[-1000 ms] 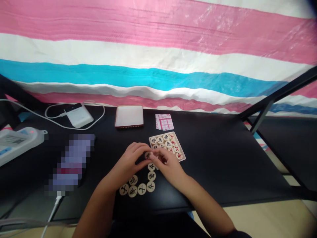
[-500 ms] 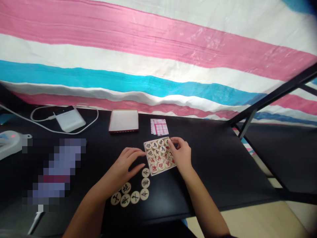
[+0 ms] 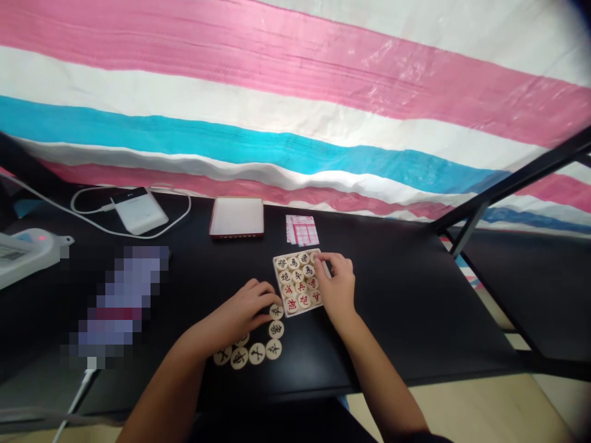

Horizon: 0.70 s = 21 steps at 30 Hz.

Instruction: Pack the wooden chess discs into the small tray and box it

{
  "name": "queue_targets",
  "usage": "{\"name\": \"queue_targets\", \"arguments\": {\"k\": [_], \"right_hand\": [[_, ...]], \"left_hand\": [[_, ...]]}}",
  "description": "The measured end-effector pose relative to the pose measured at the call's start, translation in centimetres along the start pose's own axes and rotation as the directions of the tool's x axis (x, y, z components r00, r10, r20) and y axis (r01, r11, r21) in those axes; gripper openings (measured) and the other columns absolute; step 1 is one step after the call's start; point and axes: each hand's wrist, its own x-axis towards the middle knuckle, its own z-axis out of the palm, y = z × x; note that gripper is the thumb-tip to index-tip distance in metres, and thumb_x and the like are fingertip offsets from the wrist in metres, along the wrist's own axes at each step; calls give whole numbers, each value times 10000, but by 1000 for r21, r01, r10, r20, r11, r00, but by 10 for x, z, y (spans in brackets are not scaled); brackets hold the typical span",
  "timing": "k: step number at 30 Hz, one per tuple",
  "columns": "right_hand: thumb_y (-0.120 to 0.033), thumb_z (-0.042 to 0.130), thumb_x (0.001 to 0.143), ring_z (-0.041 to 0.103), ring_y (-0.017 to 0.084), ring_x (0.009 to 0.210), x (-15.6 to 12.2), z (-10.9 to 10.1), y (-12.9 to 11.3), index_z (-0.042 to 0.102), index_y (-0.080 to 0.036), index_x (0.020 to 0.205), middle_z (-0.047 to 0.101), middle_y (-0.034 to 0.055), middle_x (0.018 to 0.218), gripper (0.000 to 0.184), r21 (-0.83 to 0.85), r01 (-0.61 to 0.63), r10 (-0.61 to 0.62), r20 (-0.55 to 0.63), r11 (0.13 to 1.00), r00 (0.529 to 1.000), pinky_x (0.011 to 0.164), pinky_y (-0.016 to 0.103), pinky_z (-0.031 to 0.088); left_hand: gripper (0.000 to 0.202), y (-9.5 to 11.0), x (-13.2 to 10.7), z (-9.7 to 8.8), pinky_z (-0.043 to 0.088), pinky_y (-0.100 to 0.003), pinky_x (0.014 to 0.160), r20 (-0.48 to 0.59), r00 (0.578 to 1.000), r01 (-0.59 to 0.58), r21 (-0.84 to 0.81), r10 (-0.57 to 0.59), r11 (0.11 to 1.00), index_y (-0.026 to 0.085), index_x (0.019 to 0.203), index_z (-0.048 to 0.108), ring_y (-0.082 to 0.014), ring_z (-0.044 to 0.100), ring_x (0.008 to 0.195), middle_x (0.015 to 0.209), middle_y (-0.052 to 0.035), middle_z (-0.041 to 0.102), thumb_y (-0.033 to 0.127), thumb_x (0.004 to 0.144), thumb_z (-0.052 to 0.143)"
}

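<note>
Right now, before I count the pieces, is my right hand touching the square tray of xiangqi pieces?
Touching: the head view shows the right hand with its fingers lying over the right edge of the square tray of xiangqi pieces.

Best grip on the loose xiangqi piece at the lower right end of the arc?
Pinch the rim of the xiangqi piece between thumb and finger, coming down from above on its right. It is a flat disc lying face up on the black table. The neighbouring pieces sit close on its left and above it, so the right side is open.
</note>
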Motion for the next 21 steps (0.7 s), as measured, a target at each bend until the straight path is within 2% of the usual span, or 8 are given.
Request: {"name": "queue_targets", "arguments": {"k": [4, 8, 15, 18, 21], "right_hand": [[-204, 503, 799, 505, 165, 766, -9, -4, -14, 623, -206, 785, 625, 25, 816, 120, 134, -36, 15, 158, 990, 987, 698, 292, 398], [-215, 525, 783, 497, 135, 661, -14, -7, -23, 626, -201, 762, 611, 10, 765, 104, 244, -91, 23, 268, 966, 963, 609, 261, 392], [-276, 561, 768, 475, 112, 601, -25, -8, -35, 639, -197, 896, 638, 21, 815, 170, 291, -189, 40, 450, 938, 892, 568, 247, 392], [-293, 576, 754, 438, 91, 537, -28, -5, -42, 635, -199, 917, 639, 6, 774, 196, 319, -250, 49, 526, 914, 849, 523, 231, 381], [-314, 587, 743, 401, 79, 486, -27, -7, -44, 653, -195, 903, 602, -18, 660, 210, 332, -293, 65, 556, 897, 829, 477, 218, 346]], "left_hand": [[248, 3, 0, -2, 372, -269, 825, 27, 999, 23, -15, -22, 1000, 235, 1015, 527, -162, 431, 920, 1028, -9, 536, 133, 792, 566], [186, 6, -1, -6, 371, -265, 824, 17, 1000, 26, -32, -26, 999, 215, 978, 522, -154, 441, 902, 977, 1, 554, 168, 803, 567], [220, 13, -8, -20, 414, -268, 775, -180, 976, 115, -44, -121, 992, 246, 1060, 490, -148, 468, 871, 983, 1, 538, 242, 841, 514], [239, 19, -8, -22, 431, -256, 746, -212, 973, 85, -41, -92, 995, 261, 1095, 476, -142, 476, 851, 979, 2, 539, 261, 857, 495], [276, 19, -8, -20, 436, -262, 781, -234, 971, 51, -25, -56, 998, 268, 1132, 459, -145, 478, 895, 1033, -2, 541, 251, 860, 496]]}}
